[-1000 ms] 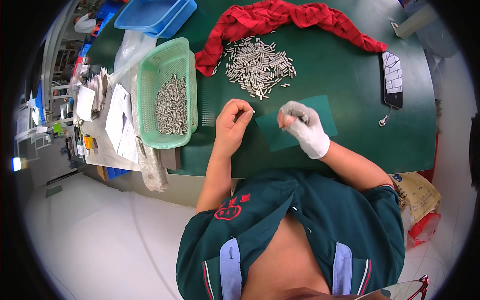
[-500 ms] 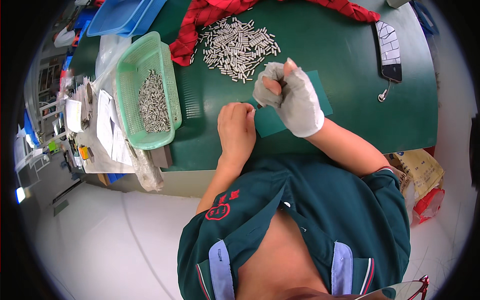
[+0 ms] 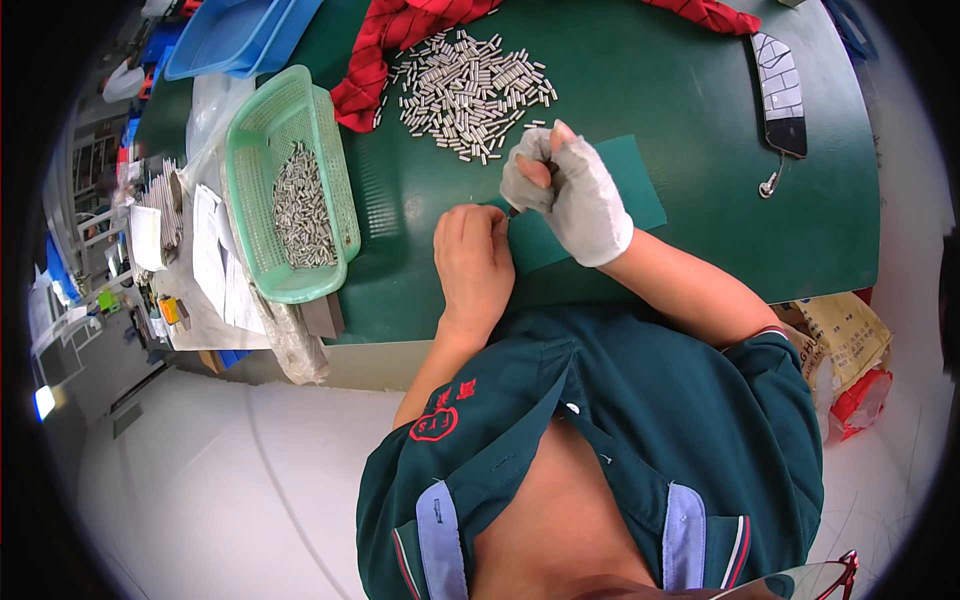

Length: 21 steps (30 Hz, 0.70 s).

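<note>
While my bare L hand curls in just beside my gloved R hand, also curled, can't make out what either pinches, if anything. Metal pins lie heaped beyond on green tbl, w/ more in mesh basket to L.

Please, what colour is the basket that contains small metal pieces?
The basket is light green, clearest in the head view.
</note>
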Each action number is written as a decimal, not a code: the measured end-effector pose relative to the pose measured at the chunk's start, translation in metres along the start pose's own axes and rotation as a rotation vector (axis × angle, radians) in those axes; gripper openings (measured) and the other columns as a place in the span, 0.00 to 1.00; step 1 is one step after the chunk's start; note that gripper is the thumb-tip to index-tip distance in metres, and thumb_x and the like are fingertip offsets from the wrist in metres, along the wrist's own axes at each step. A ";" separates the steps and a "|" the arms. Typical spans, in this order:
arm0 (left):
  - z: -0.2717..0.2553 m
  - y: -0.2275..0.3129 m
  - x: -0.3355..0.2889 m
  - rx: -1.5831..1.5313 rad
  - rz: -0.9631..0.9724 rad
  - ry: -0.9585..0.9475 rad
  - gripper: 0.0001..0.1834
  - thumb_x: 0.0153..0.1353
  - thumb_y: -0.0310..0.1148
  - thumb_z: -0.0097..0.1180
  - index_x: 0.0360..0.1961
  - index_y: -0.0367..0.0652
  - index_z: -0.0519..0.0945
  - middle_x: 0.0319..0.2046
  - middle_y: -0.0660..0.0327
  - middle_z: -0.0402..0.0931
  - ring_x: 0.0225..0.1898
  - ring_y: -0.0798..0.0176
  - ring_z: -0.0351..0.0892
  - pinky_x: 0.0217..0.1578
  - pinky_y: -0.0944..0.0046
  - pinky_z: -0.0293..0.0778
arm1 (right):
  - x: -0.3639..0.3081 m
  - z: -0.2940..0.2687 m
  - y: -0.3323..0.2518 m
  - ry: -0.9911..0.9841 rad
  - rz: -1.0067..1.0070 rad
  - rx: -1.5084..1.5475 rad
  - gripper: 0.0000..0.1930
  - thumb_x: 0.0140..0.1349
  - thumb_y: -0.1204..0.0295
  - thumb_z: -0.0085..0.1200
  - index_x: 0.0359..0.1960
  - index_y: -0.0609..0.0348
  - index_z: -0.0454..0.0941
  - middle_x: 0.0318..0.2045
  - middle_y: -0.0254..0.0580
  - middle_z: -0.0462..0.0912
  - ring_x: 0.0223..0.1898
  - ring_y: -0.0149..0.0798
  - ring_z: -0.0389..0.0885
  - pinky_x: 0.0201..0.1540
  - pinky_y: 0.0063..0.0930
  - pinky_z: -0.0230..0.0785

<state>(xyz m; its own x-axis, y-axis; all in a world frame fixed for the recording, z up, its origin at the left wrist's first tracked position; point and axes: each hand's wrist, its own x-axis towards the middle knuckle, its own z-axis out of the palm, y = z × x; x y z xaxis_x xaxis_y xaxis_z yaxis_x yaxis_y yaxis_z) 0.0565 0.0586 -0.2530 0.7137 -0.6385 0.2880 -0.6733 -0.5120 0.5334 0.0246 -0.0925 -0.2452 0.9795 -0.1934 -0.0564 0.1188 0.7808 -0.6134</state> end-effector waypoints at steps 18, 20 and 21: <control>0.004 -0.001 -0.001 -0.005 -0.019 0.007 0.06 0.51 0.18 0.55 0.30 0.38 0.73 0.31 0.54 0.73 0.35 0.49 0.71 0.38 0.53 0.67 | 0.003 0.001 0.001 0.033 0.032 -0.052 0.25 0.70 0.49 0.37 0.19 0.52 0.58 0.17 0.28 0.54 0.21 0.27 0.53 0.25 0.23 0.46; 0.003 -0.001 -0.001 -0.005 -0.023 0.006 0.06 0.51 0.18 0.55 0.30 0.38 0.74 0.31 0.54 0.73 0.35 0.49 0.71 0.38 0.53 0.67 | 0.004 0.001 0.001 0.035 0.033 -0.055 0.25 0.70 0.49 0.37 0.19 0.52 0.58 0.17 0.28 0.55 0.21 0.27 0.53 0.25 0.23 0.46; 0.003 -0.001 -0.001 -0.004 -0.022 0.005 0.06 0.51 0.18 0.55 0.30 0.38 0.74 0.31 0.54 0.73 0.35 0.49 0.71 0.38 0.53 0.67 | 0.004 0.000 0.002 0.029 0.032 -0.051 0.25 0.70 0.49 0.37 0.19 0.52 0.58 0.17 0.28 0.55 0.21 0.27 0.53 0.25 0.23 0.46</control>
<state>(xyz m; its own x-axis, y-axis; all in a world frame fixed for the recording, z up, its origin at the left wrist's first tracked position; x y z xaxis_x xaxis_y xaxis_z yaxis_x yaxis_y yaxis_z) 0.0554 0.0580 -0.2566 0.7291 -0.6245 0.2800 -0.6567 -0.5233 0.5430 0.0284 -0.0914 -0.2463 0.9774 -0.1868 -0.0992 0.0785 0.7557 -0.6502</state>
